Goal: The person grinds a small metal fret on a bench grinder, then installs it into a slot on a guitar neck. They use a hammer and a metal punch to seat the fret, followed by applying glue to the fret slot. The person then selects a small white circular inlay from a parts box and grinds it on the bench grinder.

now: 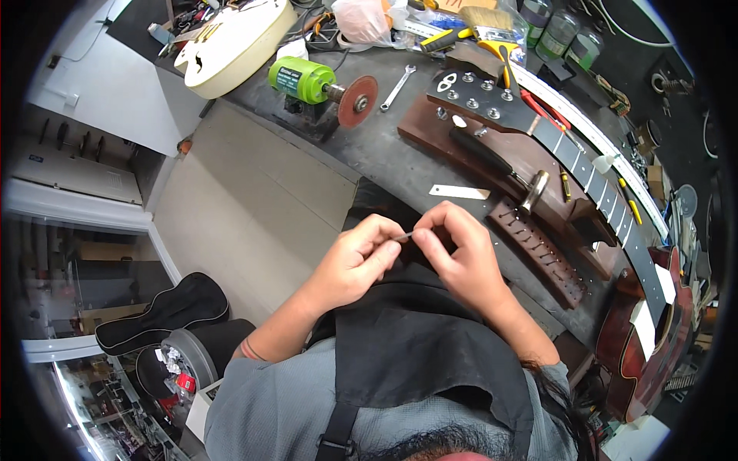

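Note:
Both hands meet in front of the black apron (430, 346), with a short, thin, dark wire-like strip (407, 236) between their fingertips. My left hand (355, 257) pinches one end of it between thumb and forefinger. The other end is pinched by my right hand (460, 250). Just beyond, a small pale metal ruler (460, 192) lies on the bench. Right of my right hand sits a brown wooden block (542, 257) with several small thin pieces standing in it. A hammer (534, 190) rests beside an acoustic guitar's fretboard (592, 184).
The dark workbench (369, 154) carries a green bench grinder (304, 81) with a reddish disc, a wrench (398, 87), red-handled pliers (546, 110) and a brush (492, 27). A cream guitar body (234, 46) lies far left. A black guitar case (173, 311) and a bin (188, 357) stand on the left.

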Demonstrator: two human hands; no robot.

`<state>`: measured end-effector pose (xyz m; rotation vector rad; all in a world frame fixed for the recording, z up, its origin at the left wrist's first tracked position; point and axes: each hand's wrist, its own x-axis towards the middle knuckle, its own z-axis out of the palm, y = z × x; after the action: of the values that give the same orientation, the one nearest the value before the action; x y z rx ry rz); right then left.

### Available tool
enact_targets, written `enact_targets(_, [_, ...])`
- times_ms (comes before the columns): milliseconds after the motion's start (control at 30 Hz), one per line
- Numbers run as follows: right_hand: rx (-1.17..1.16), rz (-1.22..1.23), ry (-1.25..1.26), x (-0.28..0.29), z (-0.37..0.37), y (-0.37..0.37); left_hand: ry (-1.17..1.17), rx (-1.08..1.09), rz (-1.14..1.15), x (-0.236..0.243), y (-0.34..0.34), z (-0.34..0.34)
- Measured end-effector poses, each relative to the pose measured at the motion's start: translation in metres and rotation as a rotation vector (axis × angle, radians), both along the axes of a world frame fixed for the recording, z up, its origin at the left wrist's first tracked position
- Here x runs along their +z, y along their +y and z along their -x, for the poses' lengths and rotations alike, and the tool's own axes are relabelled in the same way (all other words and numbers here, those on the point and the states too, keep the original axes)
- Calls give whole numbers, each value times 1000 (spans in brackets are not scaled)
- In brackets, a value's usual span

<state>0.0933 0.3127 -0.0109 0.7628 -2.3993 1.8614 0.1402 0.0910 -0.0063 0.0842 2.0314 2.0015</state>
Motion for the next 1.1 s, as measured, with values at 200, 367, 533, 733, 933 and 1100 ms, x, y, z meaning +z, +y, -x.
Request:
enact_targets(200, [48, 457, -745, -13, 27, -39, 449, 180, 206, -17, -26, 30])
enact_targets(367, [30, 516, -828, -21, 56, -68, 546, 321, 144, -32, -39, 61])
enact_targets(533, [14, 510, -840, -23, 76, -94, 394, 456, -180, -45, -51, 88])
enact_targets(733, [-35, 381, -783, -22, 92, -109, 264, 453, -268, -57, -77, 113])
enact_targets(933, [-88, 316, -751, -20, 99, -118, 276, 419, -246, -60, -87, 126])
enact_targets(1100, [-102, 313, -754, -20, 101, -125, 299, 432, -257, -65, -90, 132])
